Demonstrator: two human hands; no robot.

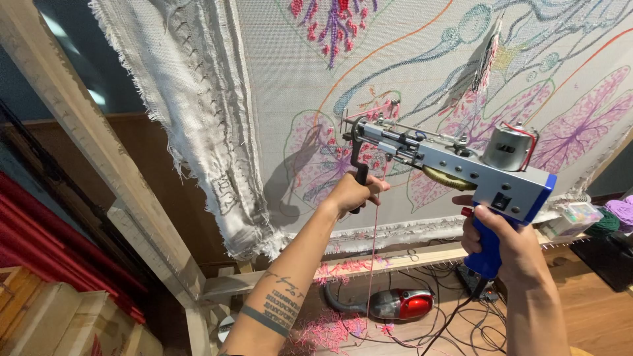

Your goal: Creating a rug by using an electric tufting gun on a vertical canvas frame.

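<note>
A grey metal tufting gun (448, 161) with a blue rear grip and a silver motor on top points its needle end at a stretched white backing cloth (277, 86) printed with pink, purple and teal leaf outlines. My left hand (353, 192) is wrapped around the gun's black front handle. My right hand (504, 247) grips the blue rear handle, finger by a red trigger. A thin pink yarn (373, 237) hangs down from the gun past my left hand.
The cloth is tacked to a wooden frame (99, 151) with frayed folded edges at left. On the wooden floor lie a small red and grey vacuum cleaner (399, 304), black cables, and pink yarn scraps (326, 329). Yarn balls and a clear box (573, 217) sit at right.
</note>
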